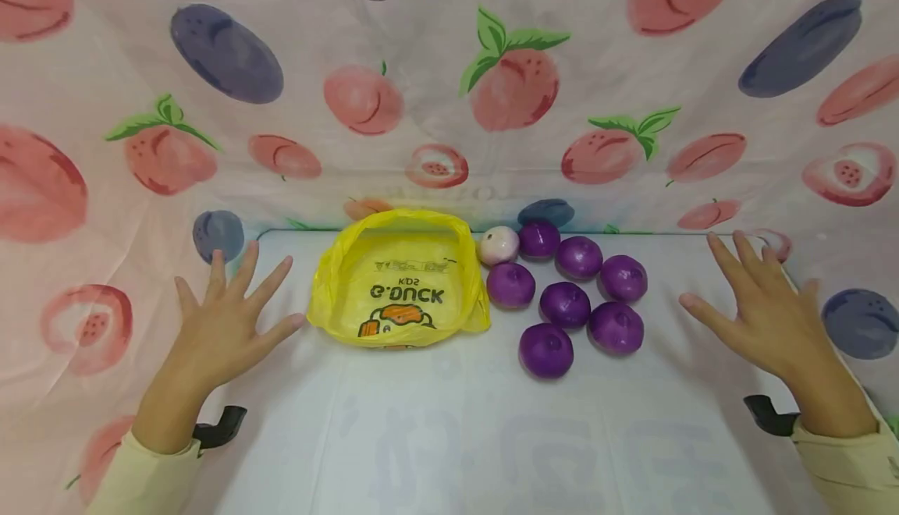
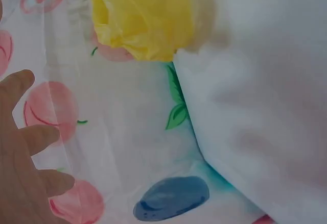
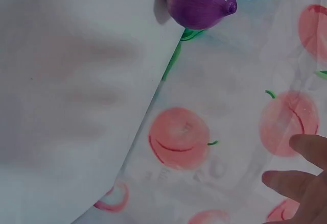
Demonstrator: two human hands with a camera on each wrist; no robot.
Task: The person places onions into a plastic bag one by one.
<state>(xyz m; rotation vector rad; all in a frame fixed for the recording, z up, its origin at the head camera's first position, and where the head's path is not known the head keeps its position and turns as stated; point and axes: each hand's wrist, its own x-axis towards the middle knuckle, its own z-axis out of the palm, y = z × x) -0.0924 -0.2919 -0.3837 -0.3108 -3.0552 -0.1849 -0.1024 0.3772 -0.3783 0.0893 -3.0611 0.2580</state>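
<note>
My left hand (image 1: 225, 324) hovers with fingers spread at the left of a yellow plastic bag (image 1: 325, 296), its thumb tip close to the bag's side. The bag's mouth gapes upward, and a duck drawing with lettering shows inside. To the bag's right, several glossy purple onions (image 1: 565, 305) sit in a loose cluster. Among them, against the bag, is a whitish round onion-like piece (image 1: 499, 246) with a small dark spot. Out at the right edge, my right hand (image 1: 769, 316) is held with its fingers spread, apart from the onions. Neither hand holds anything.
Everything lies on a white tabletop (image 1: 421, 421) with faint marks. Behind and beside it hangs a fruit-printed cloth (image 1: 435, 47), meeting the table's back edge. A black strap part (image 1: 221, 427) sticks out at the left wrist, and another (image 1: 771, 416) at the right.
</note>
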